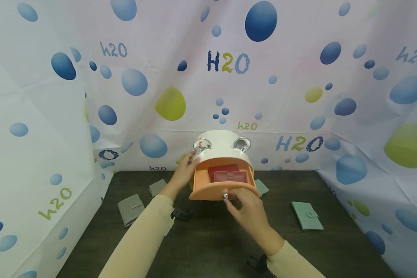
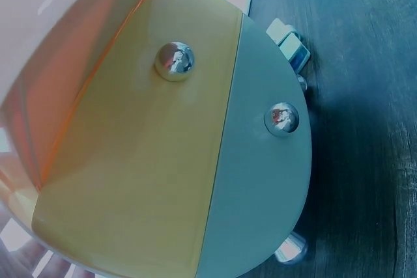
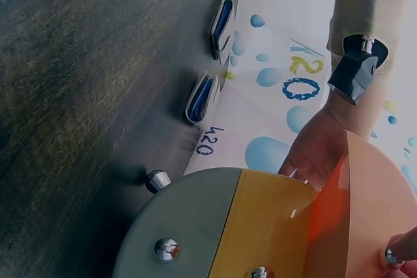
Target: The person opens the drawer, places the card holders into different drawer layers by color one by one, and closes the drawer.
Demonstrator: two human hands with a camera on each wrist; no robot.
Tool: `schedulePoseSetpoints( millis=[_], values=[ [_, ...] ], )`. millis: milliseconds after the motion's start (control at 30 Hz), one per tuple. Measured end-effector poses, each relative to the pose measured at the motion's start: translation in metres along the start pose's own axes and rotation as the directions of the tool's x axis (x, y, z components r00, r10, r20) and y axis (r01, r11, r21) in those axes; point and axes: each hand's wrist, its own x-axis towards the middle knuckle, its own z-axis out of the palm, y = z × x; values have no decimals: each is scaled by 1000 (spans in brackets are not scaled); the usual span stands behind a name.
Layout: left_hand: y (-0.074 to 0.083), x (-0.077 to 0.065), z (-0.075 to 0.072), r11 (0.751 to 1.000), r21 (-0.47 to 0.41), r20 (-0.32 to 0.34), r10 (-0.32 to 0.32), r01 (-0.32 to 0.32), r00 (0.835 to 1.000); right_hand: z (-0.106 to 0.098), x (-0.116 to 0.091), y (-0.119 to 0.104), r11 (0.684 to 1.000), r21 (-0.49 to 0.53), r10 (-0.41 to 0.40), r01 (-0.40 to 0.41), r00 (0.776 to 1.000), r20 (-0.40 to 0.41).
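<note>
A small rounded drawer cabinet (image 1: 218,144), white on top with two silver ear-like rings, stands at the back of the table. Its orange top drawer (image 1: 203,193) is pulled out, and two dark red wallets (image 1: 230,177) lie inside, one overlapping the other. My right hand (image 1: 248,210) pinches the drawer's silver knob (image 1: 225,196) between thumb and fingers. On the cabinet's left side rests my left hand (image 1: 185,170), its fingers laid along the wall near the top. Below, the yellow drawer (image 2: 140,154) and the grey-green drawer (image 2: 257,180) are closed, each with a silver knob.
Two grey wallets, a nearer one (image 1: 131,209) and a farther one (image 1: 157,187), lie left of the cabinet. On the right are a mint green wallet (image 1: 307,216) and another green one (image 1: 261,187), partly hidden behind the cabinet. A printed sheet (image 1: 281,96) hangs behind the dark table (image 1: 208,243).
</note>
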Motion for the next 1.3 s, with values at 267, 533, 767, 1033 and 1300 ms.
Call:
schedulePoseSetpoints(
  millis=[267, 533, 767, 1033, 1300],
  values=[
    [3, -2, 0, 1000, -25, 12, -1, 2, 1000, 2, 5, 4, 999, 32, -6, 6, 1000, -3],
    [3, -2, -1, 1000, -26, 5, -15, 15, 1000, 4, 10, 8, 998, 64, 7, -7, 1000, -3],
    [3, -1, -1, 1000, -9, 5, -23, 23, 1000, 4, 14, 12, 998, 56, 18, -17, 1000, -14],
    [2, -1, 0, 1000, -12, 11, -28, 28, 1000, 7, 19, 21, 997, 72, 5, -4, 1000, -20],
    [2, -2, 0, 999, -18, 10, -28, 28, 1000, 11, 26, 24, 997, 74, 4, -2, 1000, -22]
  ],
)
